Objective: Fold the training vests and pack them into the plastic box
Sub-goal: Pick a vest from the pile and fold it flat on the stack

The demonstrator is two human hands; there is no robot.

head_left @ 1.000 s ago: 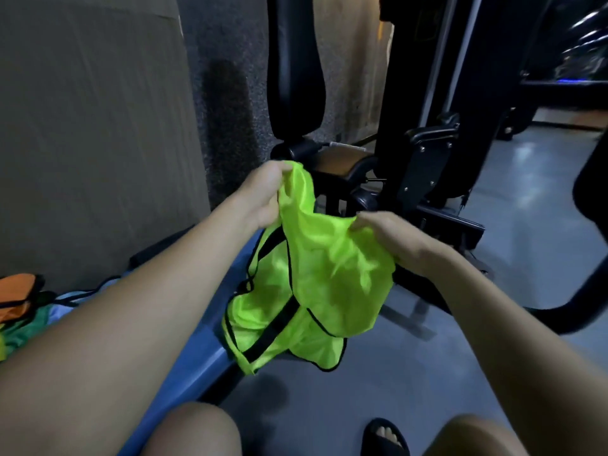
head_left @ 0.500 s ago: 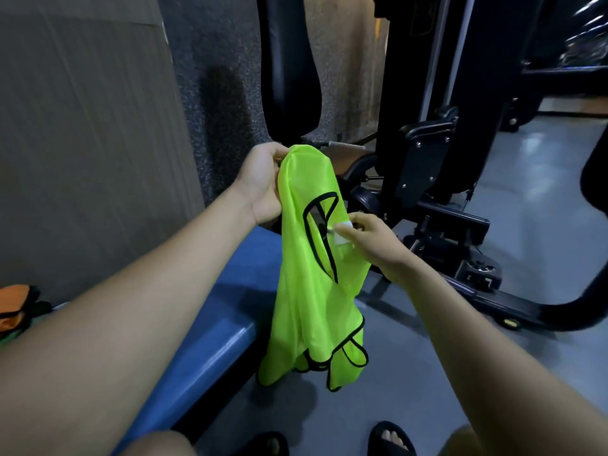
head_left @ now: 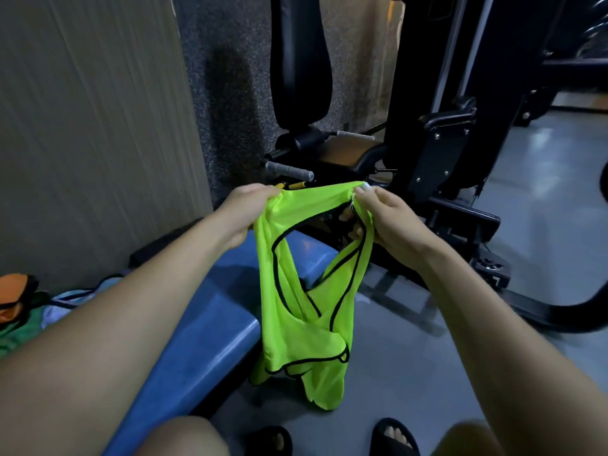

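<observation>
A neon yellow-green training vest point(head_left: 296, 327) with black trim hangs in the air over the end of a blue bench point(head_left: 210, 327). My left hand point(head_left: 248, 209) grips its top edge at the left. My right hand point(head_left: 381, 222) pinches the top edge at the right, near a small white label. The cloth is stretched between both hands and the rest hangs down, twisted, toward the floor. No plastic box is in view.
More vests lie piled at the far left: an orange one point(head_left: 14, 297), a green one point(head_left: 16, 330) and a pale blue one point(head_left: 75, 299). A black gym machine point(head_left: 437, 153) stands just behind the hands. Grey floor point(head_left: 411, 373) lies on the right; a wall point(head_left: 92, 126) rises left.
My right hand has moved up and to the right, from the vest's middle to its top edge. The vest is now spread wide between both hands instead of hanging from the left hand.
</observation>
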